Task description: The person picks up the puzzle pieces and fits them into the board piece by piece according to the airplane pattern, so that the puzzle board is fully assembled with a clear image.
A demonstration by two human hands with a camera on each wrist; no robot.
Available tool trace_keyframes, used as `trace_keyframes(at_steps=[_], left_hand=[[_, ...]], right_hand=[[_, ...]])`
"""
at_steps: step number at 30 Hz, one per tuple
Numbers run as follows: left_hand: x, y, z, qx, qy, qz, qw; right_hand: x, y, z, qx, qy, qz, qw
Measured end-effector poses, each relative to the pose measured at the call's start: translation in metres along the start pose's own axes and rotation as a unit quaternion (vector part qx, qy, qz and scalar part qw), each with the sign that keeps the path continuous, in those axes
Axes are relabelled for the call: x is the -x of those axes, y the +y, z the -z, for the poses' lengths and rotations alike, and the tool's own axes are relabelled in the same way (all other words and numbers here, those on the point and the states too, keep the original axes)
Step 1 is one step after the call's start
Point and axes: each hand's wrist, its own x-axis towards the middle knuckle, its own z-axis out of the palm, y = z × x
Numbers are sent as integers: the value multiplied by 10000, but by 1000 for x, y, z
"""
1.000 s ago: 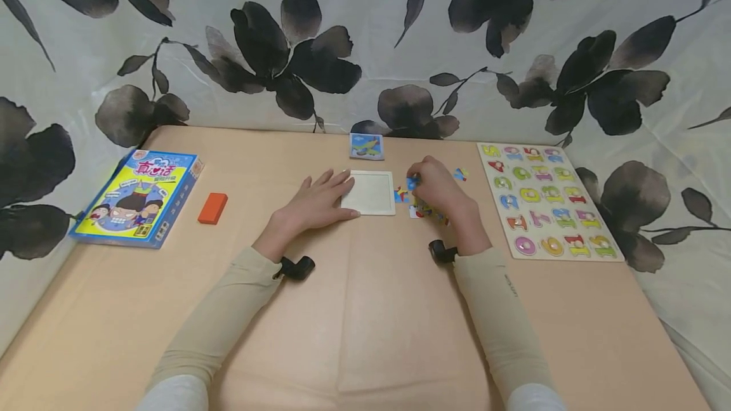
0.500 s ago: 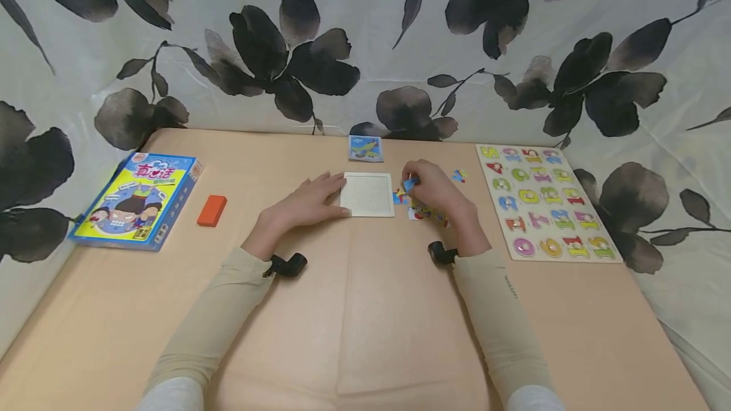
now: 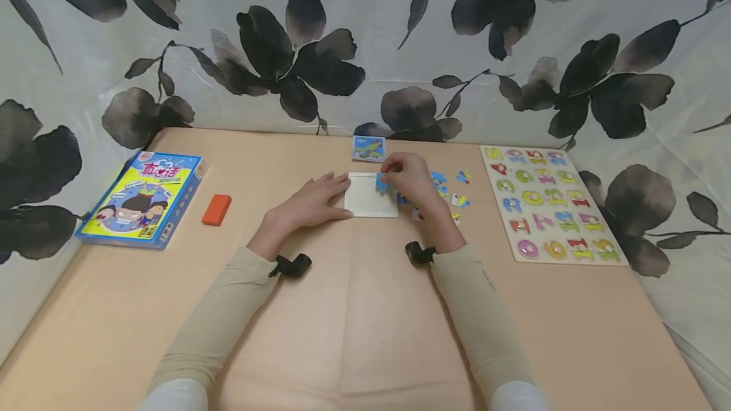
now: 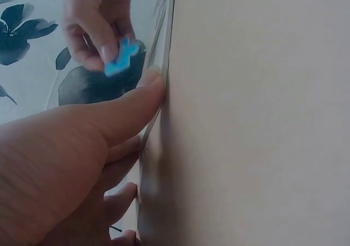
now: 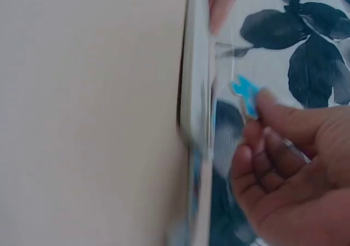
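Observation:
A white framed tray (image 3: 365,200) lies flat on the table. My left hand (image 3: 307,210) rests at its left edge with straight fingers; in the left wrist view the thumb (image 4: 134,108) touches the rim. Above the right part of the tray, my right hand (image 3: 412,177) pinches a blue jigsaw piece (image 3: 382,183) between thumb and index finger. The right wrist view shows that piece (image 5: 247,95) raised off the tray, other fingers curled below. To the right of the tray lie several loose jigsaw pieces (image 3: 459,200), some hidden behind my right hand and wrist.
Behind the tray stands a small blue picture box (image 3: 368,148) with a yellow shape on it. A board of coloured figures (image 3: 551,208) lies on the right. On the left are an orange block (image 3: 216,210) and a blue-and-yellow box (image 3: 139,202).
My right hand has moved left from the loose pieces to above the tray, carrying the blue jigsaw piece. More loose pieces show now. My left hand has slid slightly left along the tray's edge.

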Motion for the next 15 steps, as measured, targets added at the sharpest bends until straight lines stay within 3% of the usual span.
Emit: trace_keyframes(at_steps=[4, 15], left_hand=[[-2, 0, -1, 5, -1, -37, 10000], [1, 4, 2, 16, -13, 5, 10000]], right_hand=[[-7, -2, -13, -73, -110, -165, 9998], [-16, -14, -32, 475, -326, -232, 9981]])
